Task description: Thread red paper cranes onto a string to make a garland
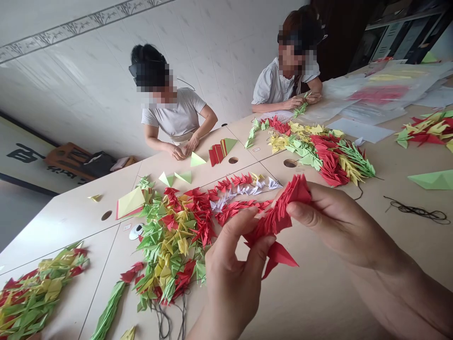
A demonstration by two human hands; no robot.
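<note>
Both grips are closed. I see my left hand point(230, 278) pinching the lower end of a red paper strand point(279, 215) between thumb and forefinger. My right hand point(336, 222) is closed over its upper end, fingertips pressed into the folds. The strand is a dense stack of small folded paper figures, matt red and sharply creased, with pointed wings fanning out along both sides. One larger triangular tip point(279, 255) juts down and to the right below the left thumb. The strand runs diagonally between the two grips, held above the bench point(318, 302), which is pale, smooth laminate with round holes in it. Just left of the left hand lies a heap point(170, 236) of similar figures in green, yellow and red, with dark cords trailing from its near edge. Behind the strand, rows of red and white figures point(244, 191) lie flat. A loose coil of black thread point(417, 213) lies well to the right. Two people sit across the bench, hands on folded paper.
</note>
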